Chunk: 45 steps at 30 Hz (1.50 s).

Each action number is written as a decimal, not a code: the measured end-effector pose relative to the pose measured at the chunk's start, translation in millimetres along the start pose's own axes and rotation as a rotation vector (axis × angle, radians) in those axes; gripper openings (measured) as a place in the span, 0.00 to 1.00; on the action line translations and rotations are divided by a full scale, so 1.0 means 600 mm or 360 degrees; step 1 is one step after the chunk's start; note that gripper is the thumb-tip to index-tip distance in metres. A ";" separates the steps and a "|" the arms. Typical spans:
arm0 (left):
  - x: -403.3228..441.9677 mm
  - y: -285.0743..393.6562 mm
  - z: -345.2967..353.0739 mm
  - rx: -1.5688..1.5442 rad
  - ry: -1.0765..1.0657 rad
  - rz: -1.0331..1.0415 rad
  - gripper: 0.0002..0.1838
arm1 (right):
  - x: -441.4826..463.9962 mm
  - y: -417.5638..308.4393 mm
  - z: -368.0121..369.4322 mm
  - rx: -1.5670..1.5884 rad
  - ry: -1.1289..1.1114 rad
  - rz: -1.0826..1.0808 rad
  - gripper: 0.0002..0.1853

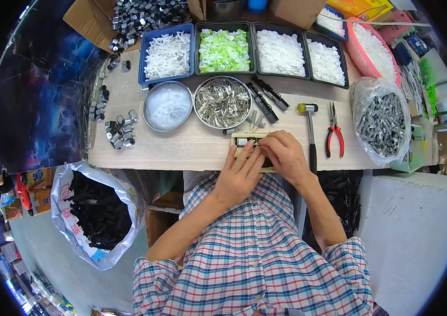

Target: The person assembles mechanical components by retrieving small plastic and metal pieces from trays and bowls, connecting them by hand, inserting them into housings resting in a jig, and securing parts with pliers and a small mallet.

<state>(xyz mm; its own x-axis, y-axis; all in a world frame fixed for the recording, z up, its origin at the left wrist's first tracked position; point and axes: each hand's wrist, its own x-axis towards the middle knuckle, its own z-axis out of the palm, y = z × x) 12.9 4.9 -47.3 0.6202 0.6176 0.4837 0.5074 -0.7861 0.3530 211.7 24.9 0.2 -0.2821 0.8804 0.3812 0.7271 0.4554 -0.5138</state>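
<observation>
At the front edge of the table, both hands are over a cream-coloured block (235,138) with a small dark part (254,139) set in its top. My left hand (237,176) lies over its near side with fingers stretched out, their tips touching the block and the part; the thumb is hidden. My right hand (286,155) is closed in a pinch at the right end of the block, and what lies between its fingertips is too small to name. Behind the block stands a round metal bowl (196,111) of slim silver metal pieces.
Bins of white and green plastic pieces line the back, including a blue bin (142,63). A hammer (310,126) and red-handled pliers (335,131) lie right. Beside them stands a plastic bag (363,113) of metal parts. A white bag (63,210) of black parts hangs lower left.
</observation>
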 end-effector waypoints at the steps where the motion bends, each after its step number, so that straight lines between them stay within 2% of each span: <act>1: 0.007 -0.012 -0.004 -0.0035 0.0066 0.0063 0.21 | -0.001 -0.003 0.002 0.0105 0.0077 0.0098 0.09; 4: 0.068 -0.062 -0.022 -0.0009 0.0291 -0.0118 0.22 | -0.012 -0.011 0.011 0.0291 0.0192 0.0323 0.07; 7: 0.133 -0.116 -0.016 0.0146 0.0343 -0.0425 0.17 | -0.014 -0.025 0.016 0.0362 0.0236 0.0394 0.06; 10: 0.142 -0.148 0.005 0.0102 0.0243 -0.0569 0.11 | -0.016 -0.030 0.015 0.0379 0.0236 0.0392 0.07; 11: 0.141 -0.149 0.012 0.0038 0.0326 -0.0576 0.08 | -0.016 -0.030 0.016 0.0383 0.0233 0.0390 0.07; 14: 0.139 -0.150 0.012 -0.0033 0.0358 -0.0587 0.07 | -0.001 -0.039 0.008 0.0301 0.0298 0.0286 0.07; 23: 0.134 -0.142 0.000 -0.0051 0.0385 -0.0536 0.10 | 0.031 -0.053 0.016 0.0424 0.0421 0.0373 0.05; 26: 0.140 -0.131 -0.022 0.0244 0.0401 -0.0516 0.12 | 0.029 -0.052 0.021 0.0445 0.0419 0.0359 0.05; 29: 0.138 -0.119 -0.037 0.0294 0.0299 -0.0659 0.12 | 0.022 -0.048 0.026 0.0470 0.0387 0.0414 0.05; 35: 0.129 -0.134 -0.024 0.0332 0.0279 -0.0598 0.09 | 0.028 -0.051 0.022 0.0415 0.0429 0.0368 0.05; 38: 0.130 -0.122 -0.039 0.0162 0.0403 -0.0535 0.08 | 0.030 -0.056 0.022 0.0495 0.0434 0.0588 0.04; 41: 0.115 -0.094 -0.053 -0.0343 0.0434 -0.0675 0.05 | 0.029 -0.058 0.030 0.0777 0.0502 0.0802 0.04; 45: 0.093 -0.025 -0.070 -0.1469 0.0317 -0.1187 0.04 | 0.023 -0.073 0.041 0.1154 0.0602 0.0985 0.05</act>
<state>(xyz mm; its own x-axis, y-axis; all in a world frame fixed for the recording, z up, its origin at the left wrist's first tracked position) 14.9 50.0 8.2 0.2116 0.9773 0.0030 0.0320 -0.0100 0.9994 160.5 20.1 9.2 0.3210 0.9460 0.0445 0.0895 0.0165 -0.9959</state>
